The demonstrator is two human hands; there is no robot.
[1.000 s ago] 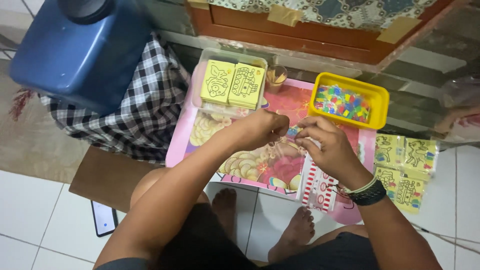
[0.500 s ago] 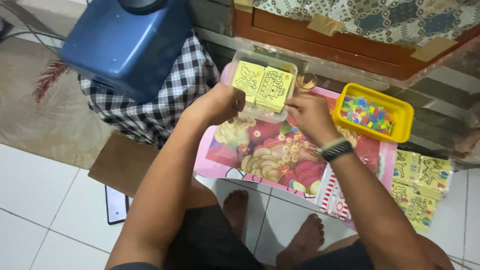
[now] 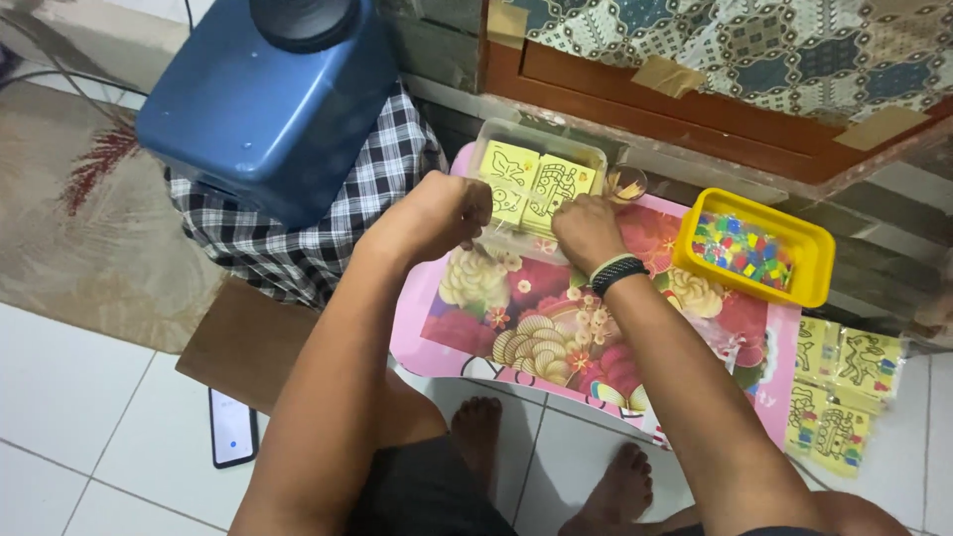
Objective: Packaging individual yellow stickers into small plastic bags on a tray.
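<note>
Yellow line-drawing cards [image 3: 536, 189] fill a clear tray [image 3: 596, 157].

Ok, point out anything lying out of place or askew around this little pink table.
A phone lies on the floor tiles beside the person's leg. Loose yellow picture sheets lie scattered at angles on the floor off the table's right end. Nothing looks spilled or damaged.

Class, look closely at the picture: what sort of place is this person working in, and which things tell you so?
Most likely a room in a home, with the person sitting on the floor. The white floor tiles, a patterned rug and a low pink flowered table beside a wooden cabinet suggest it.
</note>
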